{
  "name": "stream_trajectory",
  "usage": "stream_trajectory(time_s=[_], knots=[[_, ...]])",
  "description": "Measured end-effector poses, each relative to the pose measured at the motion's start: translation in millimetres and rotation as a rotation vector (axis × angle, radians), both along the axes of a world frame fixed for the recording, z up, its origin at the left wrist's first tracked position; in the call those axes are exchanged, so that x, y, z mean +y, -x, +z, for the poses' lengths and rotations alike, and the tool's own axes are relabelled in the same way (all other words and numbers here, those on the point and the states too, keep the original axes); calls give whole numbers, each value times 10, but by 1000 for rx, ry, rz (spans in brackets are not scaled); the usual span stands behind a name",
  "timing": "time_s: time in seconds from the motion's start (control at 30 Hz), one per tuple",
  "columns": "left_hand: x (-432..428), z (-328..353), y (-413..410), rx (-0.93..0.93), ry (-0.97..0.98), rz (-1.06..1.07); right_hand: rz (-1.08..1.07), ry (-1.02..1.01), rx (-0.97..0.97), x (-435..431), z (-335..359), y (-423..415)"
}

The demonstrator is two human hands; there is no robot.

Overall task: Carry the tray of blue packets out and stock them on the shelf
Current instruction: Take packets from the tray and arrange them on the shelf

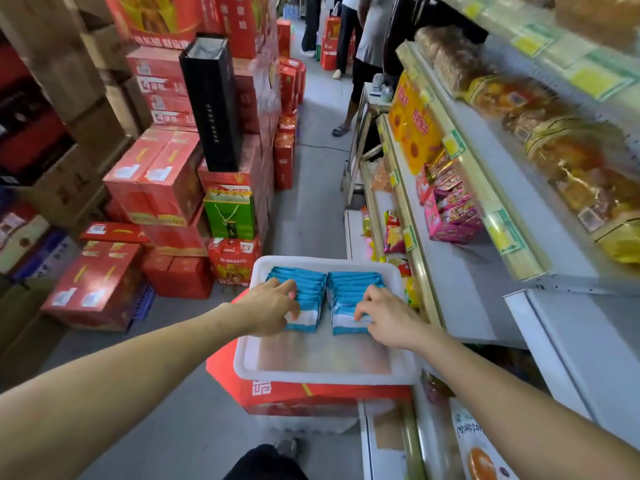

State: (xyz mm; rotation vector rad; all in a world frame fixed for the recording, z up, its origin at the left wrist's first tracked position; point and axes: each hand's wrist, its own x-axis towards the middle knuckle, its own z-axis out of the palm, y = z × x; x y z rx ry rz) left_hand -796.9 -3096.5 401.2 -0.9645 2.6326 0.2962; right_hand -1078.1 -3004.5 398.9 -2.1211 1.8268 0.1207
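Note:
A white translucent tray (249, 362) rests on a red carton (311, 398) in the aisle, right beside the shelf unit. Two rows of blue packets (349, 282) with white ends stand in its far half; the near half is bare. My left hand (268, 306) has its fingers curled over the near packets of the left row. My right hand (388, 317) pinches the near packets of the right row. To the right, the grey shelf (460, 292) has a bare stretch level with the tray.
Stacks of red cartons (156, 178) and a green gift bag (230, 216) line the aisle's left side. The shelves hold a pink snack box (446, 216), an orange box (412, 123) and bagged bread (571, 161). People (367, 53) stand at the aisle's far end.

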Motion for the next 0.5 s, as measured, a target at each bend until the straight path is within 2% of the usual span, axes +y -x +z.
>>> stream_trajectory(time_s=[0.17,0.5], knots=[[-2,-42,57,-26,-35,-50,38,-45,-1,69,-75,0],[38,-267,94,-43,-291,-95,89,-169,-7,111,-154,-93]])
